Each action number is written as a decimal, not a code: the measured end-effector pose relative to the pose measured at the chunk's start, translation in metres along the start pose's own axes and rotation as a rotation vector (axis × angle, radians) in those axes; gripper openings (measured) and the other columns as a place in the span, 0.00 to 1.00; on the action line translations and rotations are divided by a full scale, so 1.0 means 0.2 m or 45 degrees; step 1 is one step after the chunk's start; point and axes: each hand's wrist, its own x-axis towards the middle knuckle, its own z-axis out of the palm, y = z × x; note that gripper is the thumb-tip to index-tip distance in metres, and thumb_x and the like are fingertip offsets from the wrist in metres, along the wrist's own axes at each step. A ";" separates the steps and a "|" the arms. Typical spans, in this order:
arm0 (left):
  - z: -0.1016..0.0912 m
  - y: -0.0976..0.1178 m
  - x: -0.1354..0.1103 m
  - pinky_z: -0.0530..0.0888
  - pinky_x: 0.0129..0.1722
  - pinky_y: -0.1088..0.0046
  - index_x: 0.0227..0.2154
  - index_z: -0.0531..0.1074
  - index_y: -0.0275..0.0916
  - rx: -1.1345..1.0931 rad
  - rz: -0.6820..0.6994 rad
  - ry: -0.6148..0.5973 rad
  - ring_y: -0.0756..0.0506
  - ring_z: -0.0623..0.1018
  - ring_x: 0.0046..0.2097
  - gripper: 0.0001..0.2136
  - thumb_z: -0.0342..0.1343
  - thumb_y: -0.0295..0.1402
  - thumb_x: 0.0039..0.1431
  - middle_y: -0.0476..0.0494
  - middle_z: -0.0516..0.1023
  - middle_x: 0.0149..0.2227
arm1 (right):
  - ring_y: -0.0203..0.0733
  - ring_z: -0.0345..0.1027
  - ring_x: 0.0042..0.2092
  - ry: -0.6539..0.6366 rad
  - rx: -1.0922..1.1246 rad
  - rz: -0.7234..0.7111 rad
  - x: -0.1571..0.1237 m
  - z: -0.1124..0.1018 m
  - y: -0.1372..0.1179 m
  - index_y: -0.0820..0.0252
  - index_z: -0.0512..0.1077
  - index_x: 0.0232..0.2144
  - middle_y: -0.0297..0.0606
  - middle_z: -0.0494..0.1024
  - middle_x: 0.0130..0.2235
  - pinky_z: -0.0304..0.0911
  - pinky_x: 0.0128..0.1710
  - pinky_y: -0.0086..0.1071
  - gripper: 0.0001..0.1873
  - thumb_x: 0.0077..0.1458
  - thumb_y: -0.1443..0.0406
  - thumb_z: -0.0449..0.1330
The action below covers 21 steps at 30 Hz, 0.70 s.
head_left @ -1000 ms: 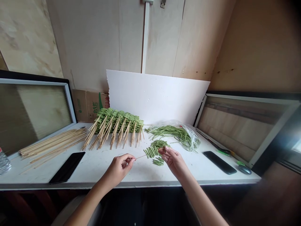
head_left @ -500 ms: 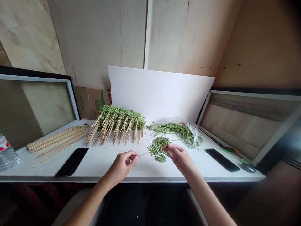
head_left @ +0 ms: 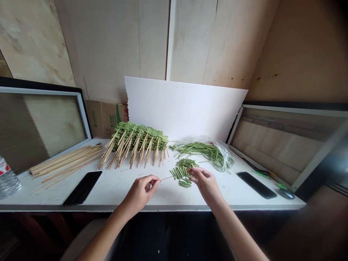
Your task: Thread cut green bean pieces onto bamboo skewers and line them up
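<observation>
My left hand [head_left: 141, 192] pinches the blunt end of a thin bamboo skewer [head_left: 166, 178] that points to the right. Several short green bean pieces [head_left: 178, 173] are threaded side by side on its far end. My right hand [head_left: 206, 183] pinches at the skewer's tip beside those pieces; what its fingertips hold is too small to make out. Loose cut bean pieces [head_left: 185, 182] lie on the white table [head_left: 114, 188] just under the hands, with a further small heap [head_left: 187, 162] behind them.
A stack of finished bean skewers [head_left: 137, 139] lies at the back centre. Bare skewers [head_left: 65, 163] lie to the left. A clear bag of long beans [head_left: 209, 152] sits to the right. Two black phones [head_left: 83, 187] [head_left: 257, 185], a water bottle [head_left: 8, 179], a mouse [head_left: 286, 193] and a white board [head_left: 185, 108] surround them.
Both hands stay on the skewer in nearly the same pose. The camera has tipped slightly, so the whole scene sits a little higher and to the right than one second ago.
</observation>
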 end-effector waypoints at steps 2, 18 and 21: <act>0.01 0.00 0.00 0.72 0.32 0.76 0.38 0.79 0.38 0.008 0.009 0.001 0.46 0.77 0.33 0.13 0.53 0.41 0.68 0.44 0.81 0.32 | 0.55 0.76 0.54 0.015 0.007 -0.016 0.00 0.01 0.01 0.58 0.83 0.31 0.46 0.85 0.42 0.75 0.43 0.38 0.15 0.46 0.55 0.76; 0.00 0.03 0.00 0.71 0.31 0.75 0.38 0.78 0.38 0.010 0.023 0.008 0.47 0.75 0.31 0.13 0.53 0.41 0.69 0.45 0.79 0.31 | 0.46 0.78 0.40 0.060 -0.006 -0.105 -0.04 0.05 0.09 0.56 0.83 0.33 0.38 0.84 0.39 0.76 0.45 0.41 0.14 0.45 0.57 0.77; -0.02 0.03 0.01 0.72 0.31 0.75 0.38 0.78 0.38 -0.009 0.021 0.027 0.48 0.75 0.32 0.13 0.53 0.41 0.69 0.45 0.79 0.31 | 0.50 0.77 0.45 0.051 -0.026 -0.110 -0.04 0.05 0.07 0.56 0.83 0.36 0.41 0.84 0.43 0.77 0.45 0.42 0.16 0.47 0.54 0.76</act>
